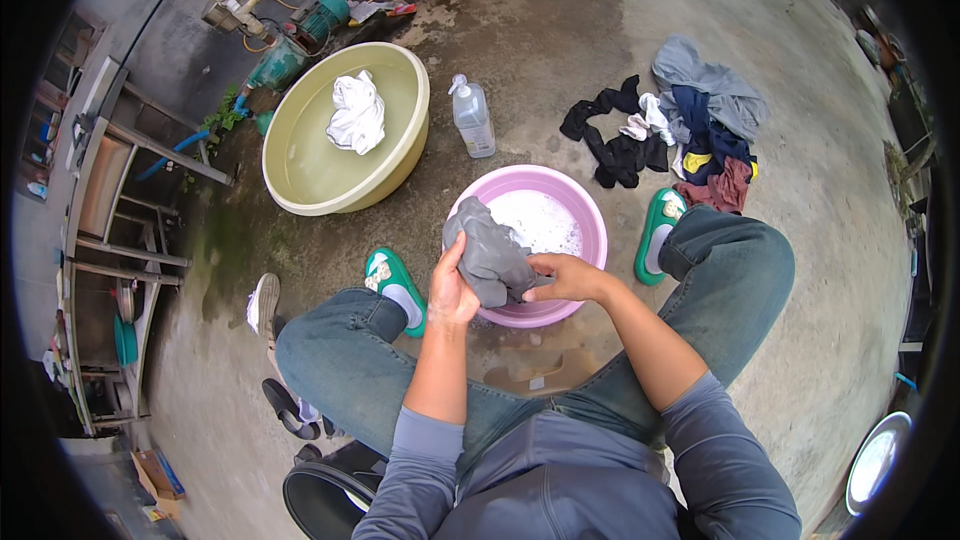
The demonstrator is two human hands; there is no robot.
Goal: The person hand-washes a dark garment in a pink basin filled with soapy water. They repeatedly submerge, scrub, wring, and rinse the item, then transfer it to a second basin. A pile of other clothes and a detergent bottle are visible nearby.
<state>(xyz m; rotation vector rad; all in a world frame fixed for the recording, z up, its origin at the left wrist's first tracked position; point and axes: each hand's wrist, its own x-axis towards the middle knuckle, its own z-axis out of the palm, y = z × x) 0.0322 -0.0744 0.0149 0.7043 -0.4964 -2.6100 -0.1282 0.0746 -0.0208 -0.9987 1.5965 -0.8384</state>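
Observation:
A wet, bunched grey cloth (pixel 491 251) is held over the near left part of a pink plastic basin (pixel 595 229). My left hand (pixel 454 285) grips its left side, the thumb pointing up along it. At its lower right, my right hand (pixel 566 277) pinches the fabric between thumb and fingers. White suds (pixel 540 217) float on the water in the basin. To the upper left, a larger pale yellow basin (pixel 375 199) holds water and a crumpled white cloth (pixel 357 112). A clear pump bottle (pixel 473 120) stands between and beyond the basins.
Clothes lie on the concrete at the right: black pieces (pixel 615 142), a grey garment (pixel 709 82) and a dark red one (pixel 720 191). A green water pump (pixel 281 60) with pipes stands at the upper left. Shoes (pixel 285 405) and a black bucket (pixel 330 491) are at the lower left.

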